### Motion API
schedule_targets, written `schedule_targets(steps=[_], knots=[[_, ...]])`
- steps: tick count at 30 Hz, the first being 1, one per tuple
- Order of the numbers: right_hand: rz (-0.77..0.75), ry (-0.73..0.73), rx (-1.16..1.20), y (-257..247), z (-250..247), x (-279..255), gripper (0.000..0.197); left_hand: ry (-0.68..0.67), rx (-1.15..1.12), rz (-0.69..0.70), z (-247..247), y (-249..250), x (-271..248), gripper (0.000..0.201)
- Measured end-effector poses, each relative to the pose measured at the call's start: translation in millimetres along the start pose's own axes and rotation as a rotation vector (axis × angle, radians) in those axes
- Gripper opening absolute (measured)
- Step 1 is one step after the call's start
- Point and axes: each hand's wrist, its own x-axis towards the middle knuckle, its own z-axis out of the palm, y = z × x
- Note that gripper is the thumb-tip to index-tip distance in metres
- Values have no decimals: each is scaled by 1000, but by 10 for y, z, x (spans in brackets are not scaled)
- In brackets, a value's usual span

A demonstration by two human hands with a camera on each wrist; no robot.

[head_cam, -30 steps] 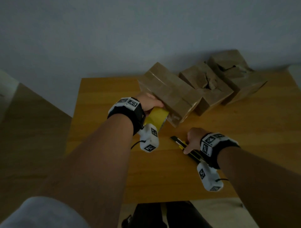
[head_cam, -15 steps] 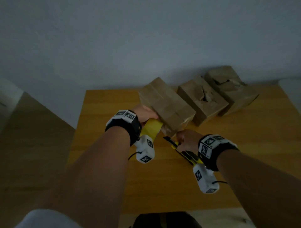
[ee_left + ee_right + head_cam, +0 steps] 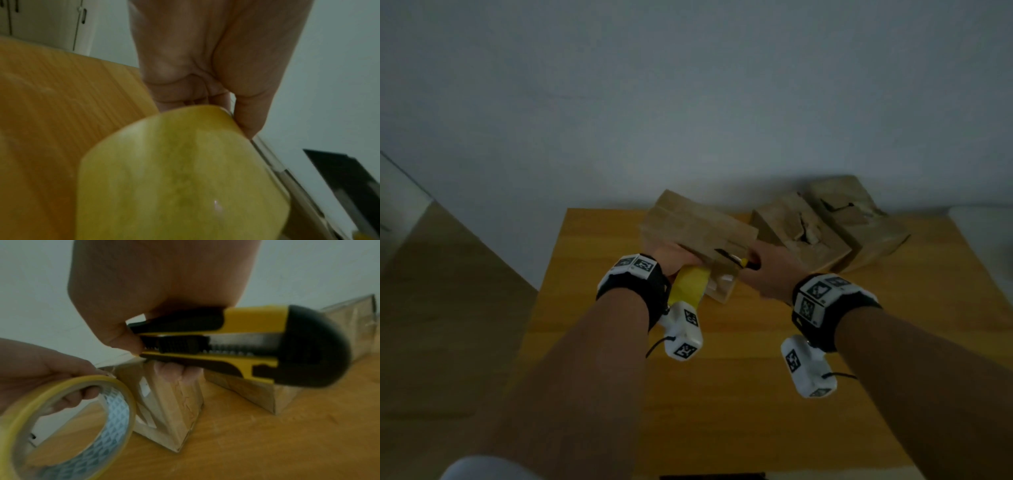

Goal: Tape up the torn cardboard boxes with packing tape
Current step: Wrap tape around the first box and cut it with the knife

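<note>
A: Box (image 3: 698, 226) nearest the person is lying at an angle on the tabletop (image 3: 722, 394), its long axis running from the near end, between the two hands, away toward the far left corner.

B: And the grips?

A: Left hand (image 3: 671, 258) is curling its fingers through the core of the tape (image 3: 68, 423) and holding the yellow roll hard against the box's near end. Right hand (image 3: 767, 270) is closing round a knife (image 3: 236, 344), yellow and black, thumb lying by the slider; the blade tip is too blurred to tell.

B: Which hand is nearer the work?

A: Both are sitting at the same near end, the roll on the box's left, the knife on its right, so the stretch of tape between roll and cardboard is lying just ahead of the knife. That, I judge, is what the cut is turning on.

B: How is the box looking?

A: Brown, creased, a dark split and pale torn patches showing on the near end. Two more boxes (image 3: 825, 236) are standing just beside it to the right, touching each other, tops ripped open and seemingly not yet taped.
</note>
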Motion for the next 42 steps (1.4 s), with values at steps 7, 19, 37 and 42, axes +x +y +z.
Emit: schedule_targets(steps=[7,19,37,42], knots=[[-238,6,-315,-274,-92,114,18,-16,71,-6,-34,-48,-2,44],[-258,-68,-580,-545,-12,216,20,-58,152,80,-40,-75,-38,39],[-168,-178,-681,-715,-36,121,18,4,51,-41,-84,-183,18,48],[-130,-212,-714,-676,-47,134,22,-59,108,30,-34,-120,5,67]])
